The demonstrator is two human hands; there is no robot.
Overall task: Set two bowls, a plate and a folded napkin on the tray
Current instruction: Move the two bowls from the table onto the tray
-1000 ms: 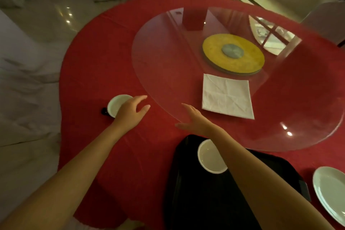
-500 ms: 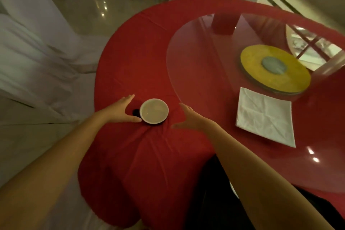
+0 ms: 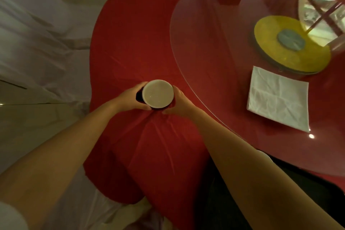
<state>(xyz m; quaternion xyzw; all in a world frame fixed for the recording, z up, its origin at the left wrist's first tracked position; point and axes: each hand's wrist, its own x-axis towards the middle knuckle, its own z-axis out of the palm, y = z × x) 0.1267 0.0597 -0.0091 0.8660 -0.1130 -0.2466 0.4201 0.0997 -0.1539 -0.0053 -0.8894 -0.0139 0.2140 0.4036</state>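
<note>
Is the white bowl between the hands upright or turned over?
Upright: the bowl shows its round open rim and pale inside facing up.

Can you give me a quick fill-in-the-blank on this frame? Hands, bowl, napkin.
1. The white bowl sits between the left hand and the ____ hand.
2. The folded napkin lies on the ____ turntable.
3. The tablecloth is ____.

Missing words: right; glass; red
</note>
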